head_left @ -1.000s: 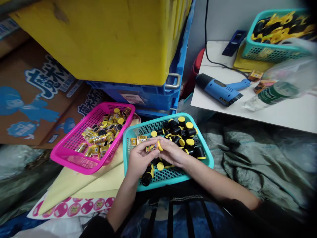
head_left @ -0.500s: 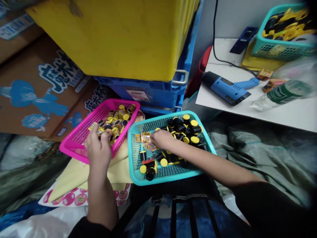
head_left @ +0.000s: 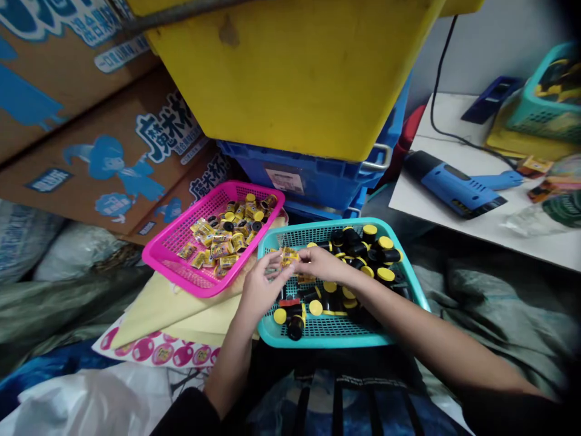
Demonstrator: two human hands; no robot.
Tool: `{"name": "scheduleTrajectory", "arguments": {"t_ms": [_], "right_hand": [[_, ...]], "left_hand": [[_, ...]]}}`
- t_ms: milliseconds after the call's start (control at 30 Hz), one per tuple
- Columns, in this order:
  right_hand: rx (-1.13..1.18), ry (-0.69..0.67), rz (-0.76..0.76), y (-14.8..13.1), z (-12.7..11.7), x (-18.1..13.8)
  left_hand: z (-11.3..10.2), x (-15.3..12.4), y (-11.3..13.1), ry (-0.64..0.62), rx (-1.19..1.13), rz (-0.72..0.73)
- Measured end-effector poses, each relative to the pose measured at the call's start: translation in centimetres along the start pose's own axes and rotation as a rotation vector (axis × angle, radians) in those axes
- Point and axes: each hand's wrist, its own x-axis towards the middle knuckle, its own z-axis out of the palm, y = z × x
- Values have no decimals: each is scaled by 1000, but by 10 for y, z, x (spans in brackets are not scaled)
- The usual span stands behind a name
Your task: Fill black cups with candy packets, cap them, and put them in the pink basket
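My left hand [head_left: 262, 287] and my right hand [head_left: 324, 266] meet over the left part of the teal basket [head_left: 333, 344]. Between their fingertips is a small yellow printed clear-film sleeve [head_left: 289, 257]. My right thumb and fingers pinch its right side, while my left thumb and curled fingers close on its left; the exact grip is partly hidden. Beneath and beside my right hand lie several small black cylinders with yellow caps [head_left: 385, 274]. Left of my hands, the pink basket [head_left: 175, 286] holds several capped pieces wrapped in yellow printed film [head_left: 222, 248].
A yellow bin [head_left: 295, 79] sits on blue crates [head_left: 304, 181] behind the baskets. Printed cartons [head_left: 113, 151] are stacked at left. On the white table [head_left: 422, 200] at right are a blue heat gun [head_left: 458, 184], its cord, a bottle and another teal basket [head_left: 540, 115].
My left hand has moved right, from the pink basket to beside my right hand, and now grips the sleeve with it. The view has turned left.
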Motion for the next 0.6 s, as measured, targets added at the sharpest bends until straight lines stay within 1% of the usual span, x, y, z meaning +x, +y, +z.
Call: {"name": "scheduleTrajectory", "arguments": {"t_ms": [67, 133, 200, 267, 300, 333, 400, 467, 533, 567, 600], "right_hand": [[233, 13, -70, -3, -8, -11], [349, 39, -96, -6, -13, -22], [347, 48, -102, -7, -17, -29], [285, 57, -103, -7, -22, -33], [254, 63, -102, -6, -26, -34], [240, 72, -96, -5, -30, -34], [264, 116, -74, -3, -40, -33], [236, 226, 5, 1, -48, -30], [45, 337, 110, 4, -49, -24], [-102, 350, 144, 6, -47, -19], [-246, 331, 162, 8, -42, -15]], "left_hand": [[8, 2, 2, -52, -163, -68], [15, 3, 5, -85, -293, -122], [20, 5, 8, -119, -380, -165], [24, 6, 9, -157, -433, -197], [25, 7, 10, -151, -441, -200], [26, 8, 10, -127, -435, -194], [26, 12, 12, -25, -386, -156], [26, 16, 13, 97, -318, -99], [26, 19, 13, 179, -271, -63], [26, 20, 13, 197, -256, -54], [26, 21, 12, 205, -246, -48]]}}
